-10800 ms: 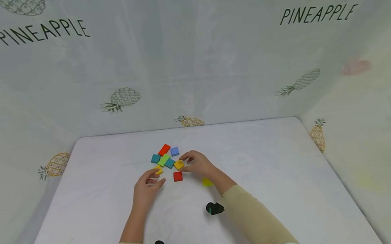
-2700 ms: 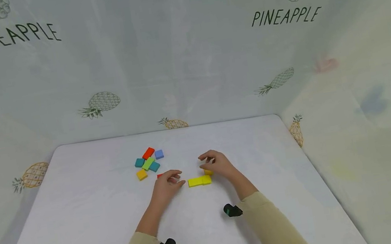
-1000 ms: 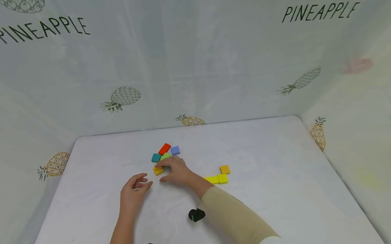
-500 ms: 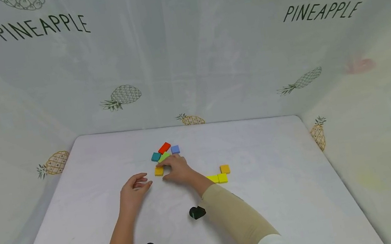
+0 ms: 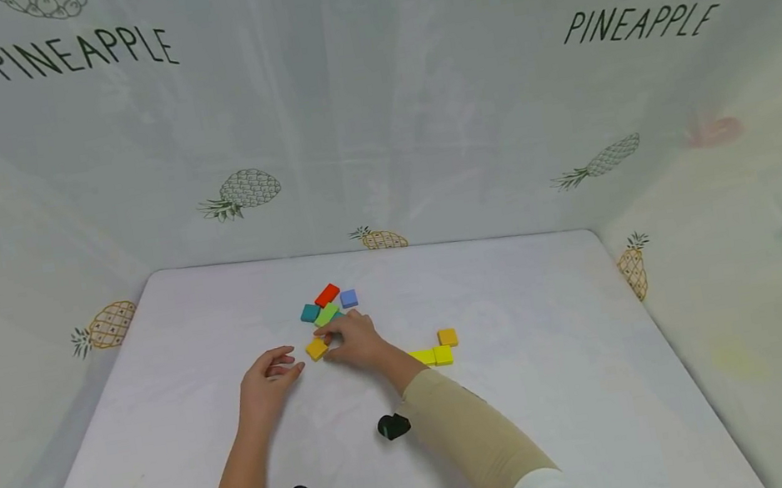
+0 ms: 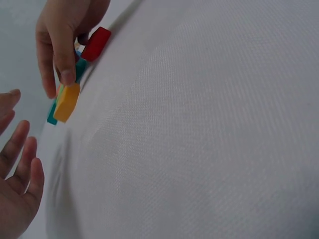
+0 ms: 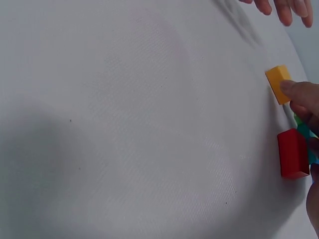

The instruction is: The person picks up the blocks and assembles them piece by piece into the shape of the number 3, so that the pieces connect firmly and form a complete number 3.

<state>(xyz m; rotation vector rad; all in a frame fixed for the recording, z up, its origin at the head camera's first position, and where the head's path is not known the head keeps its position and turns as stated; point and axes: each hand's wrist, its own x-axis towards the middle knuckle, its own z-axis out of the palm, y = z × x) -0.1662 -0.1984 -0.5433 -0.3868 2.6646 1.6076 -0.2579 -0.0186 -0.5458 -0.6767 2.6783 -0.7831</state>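
Note:
In the head view, the right hand (image 5: pixel 354 342) reaches across to the left and has its thumb and a finger at a yellow-orange block (image 5: pixel 316 349), pinching it by its right end. The left wrist view shows that block (image 6: pixel 67 103) tilted, a fingertip of the right hand (image 6: pixel 65 40) on its upper end. A red block (image 7: pixel 293 153) lies beneath the right hand, hidden in the head view. To the left, the left hand (image 5: pixel 268 385) holds nothing; its fingers are loosely bent, apart from the block.
Behind the right hand lie teal (image 5: pixel 310 312), lime green (image 5: pixel 328 314), red (image 5: pixel 327 295) and blue (image 5: pixel 349 298) blocks. To the right, yellow blocks (image 5: pixel 443 355) stand in a row beside another yellow-orange block (image 5: pixel 447 338). A patterned curtain (image 5: pixel 371 112) hangs behind the white table (image 5: pixel 548 381).
Yellow blocks have been lined up on the right since the earliest frame. The right hand has since moved left, and the yellow-orange block has turned and shifted slightly nearer. The left hand has lately stayed still.

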